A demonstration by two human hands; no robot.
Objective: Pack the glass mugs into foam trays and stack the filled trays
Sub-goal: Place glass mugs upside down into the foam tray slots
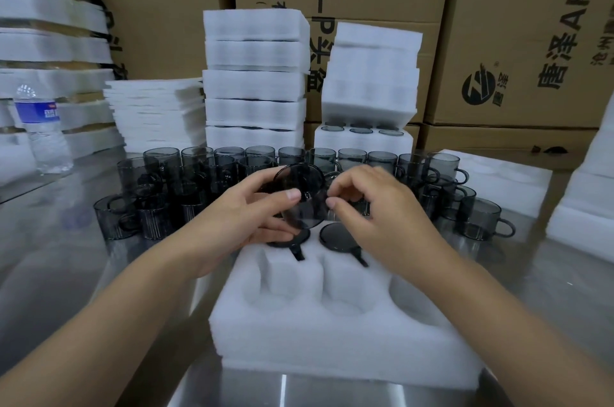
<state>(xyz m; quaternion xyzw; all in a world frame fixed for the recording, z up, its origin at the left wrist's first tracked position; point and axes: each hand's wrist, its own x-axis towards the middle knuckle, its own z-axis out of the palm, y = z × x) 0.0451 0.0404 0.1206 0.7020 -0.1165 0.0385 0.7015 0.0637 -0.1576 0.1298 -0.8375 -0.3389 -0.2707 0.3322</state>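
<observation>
A smoky grey glass mug (300, 197) hangs tilted above the far row of a white foam tray (335, 333) in front of me. My left hand (255, 217) grips its side, thumb on the wall. My right hand (372, 204) pinches near its handle with curled fingers. Two mugs sit in the tray's far pockets, a left mug (292, 239) and a middle mug (337, 235), handles pointing toward me. The near pockets hold nothing. Several loose mugs (212, 174) stand in rows behind the tray.
Stacks of filled foam trays (254, 81) and a second stack (368, 91) rise at the back before cardboard boxes (515, 41). Flat foam sheets (156, 111) lie left of them. A water bottle (41, 131) stands far left, and foam trays (508, 177) lie right.
</observation>
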